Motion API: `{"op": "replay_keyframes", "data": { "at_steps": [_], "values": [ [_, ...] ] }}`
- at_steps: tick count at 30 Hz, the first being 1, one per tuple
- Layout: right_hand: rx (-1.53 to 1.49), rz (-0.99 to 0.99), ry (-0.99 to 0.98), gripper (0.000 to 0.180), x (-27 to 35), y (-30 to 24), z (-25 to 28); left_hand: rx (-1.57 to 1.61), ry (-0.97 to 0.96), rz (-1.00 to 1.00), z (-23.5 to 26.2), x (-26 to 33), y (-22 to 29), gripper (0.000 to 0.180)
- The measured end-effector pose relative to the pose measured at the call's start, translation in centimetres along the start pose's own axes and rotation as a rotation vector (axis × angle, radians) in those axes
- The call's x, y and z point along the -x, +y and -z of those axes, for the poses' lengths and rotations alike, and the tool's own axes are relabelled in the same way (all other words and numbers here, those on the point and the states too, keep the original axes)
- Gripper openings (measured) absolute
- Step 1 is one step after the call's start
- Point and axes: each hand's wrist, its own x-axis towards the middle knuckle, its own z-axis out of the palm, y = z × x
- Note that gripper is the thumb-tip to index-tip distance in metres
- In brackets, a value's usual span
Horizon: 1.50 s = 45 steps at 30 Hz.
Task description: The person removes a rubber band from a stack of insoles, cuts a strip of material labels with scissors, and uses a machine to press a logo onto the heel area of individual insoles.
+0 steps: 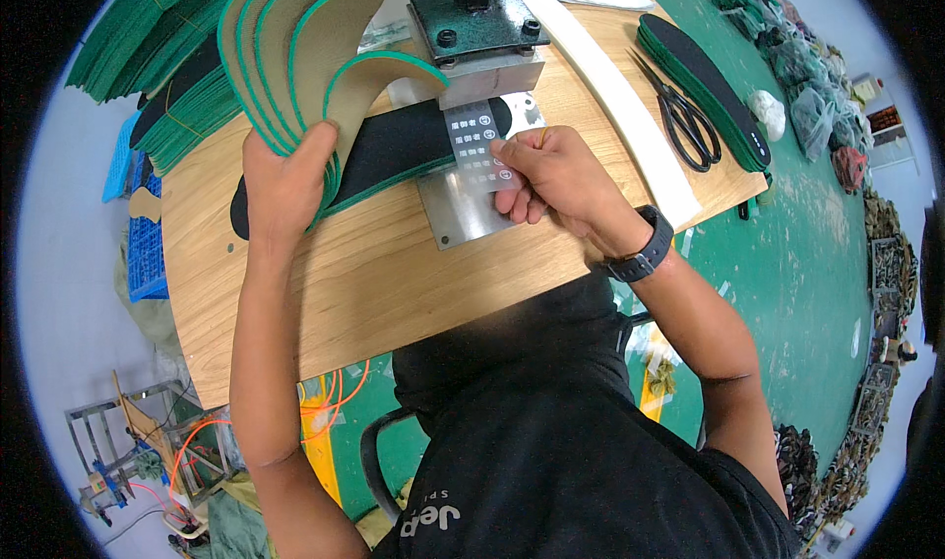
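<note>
insoles (317, 52): five, fanned in left hand (285, 180); film strip (472, 151): one, right hand (556, 173).

L hand (285, 180) hides lower ends of the fanned insoles (335, 37); most of its fingers are out of sight behind them. R hand (561, 175) covers part of the clear printed film (469, 155). Black-topped insole stack (404, 136) is partly hidden by L hand, layer no. unclear. Press (468, 28) cut off at top edge. Bags' (812, 111) contents, far R: can't ID.
</note>
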Motion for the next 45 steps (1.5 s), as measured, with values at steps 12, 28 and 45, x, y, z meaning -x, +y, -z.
{"op": "replay_keyframes", "data": {
  "at_steps": [12,28,45],
  "values": [
    [0.004,-0.001,0.028,0.030,0.2,-0.1,-0.4,-0.488,-0.374,-0.129,-1.7,0.3,1.4,0.071],
    [-0.172,0.114,0.141,0.027,2.1,0.9,1.5,-0.135,-0.113,0.050,-0.7,0.2,1.3,0.018],
    [0.172,0.038,0.038,0.036,-0.1,-0.2,-0.2,0.013,-0.020,-0.048,0.1,0.0,-0.3,0.012]
  ]
}}
